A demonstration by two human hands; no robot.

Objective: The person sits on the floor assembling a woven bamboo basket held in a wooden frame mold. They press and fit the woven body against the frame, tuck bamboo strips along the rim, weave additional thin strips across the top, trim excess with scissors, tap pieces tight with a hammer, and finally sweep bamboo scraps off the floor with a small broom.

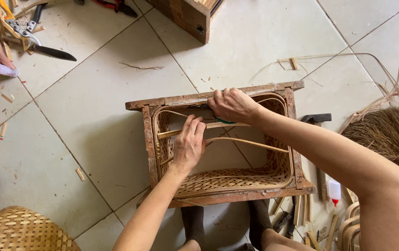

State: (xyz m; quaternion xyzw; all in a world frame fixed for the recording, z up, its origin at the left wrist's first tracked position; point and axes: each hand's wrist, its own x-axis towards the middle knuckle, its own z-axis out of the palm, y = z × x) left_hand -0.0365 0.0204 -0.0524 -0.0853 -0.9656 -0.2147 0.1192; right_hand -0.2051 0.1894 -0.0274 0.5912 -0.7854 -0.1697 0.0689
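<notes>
Pale tiled floor (97, 111), littered with bamboo scraps. One wooden frame (218, 97) holding one woven basket (236, 179). Left hand (189, 145) fingers pinch a bamboo strip (255, 142); right hand (232, 105) curls over the frame's far rail. Two glue bottles (334, 191), one hammer (318, 119), one broom (387, 132).

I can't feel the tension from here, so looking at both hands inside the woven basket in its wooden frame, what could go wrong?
1. The thin bamboo strip bowed across the woven bamboo basket could snap or spring loose near the left hand.
2. The right hand presses a green object at the worn wooden frame; its grip might slip.
3. The hammer beside the frame could get knocked by the right arm.
</notes>
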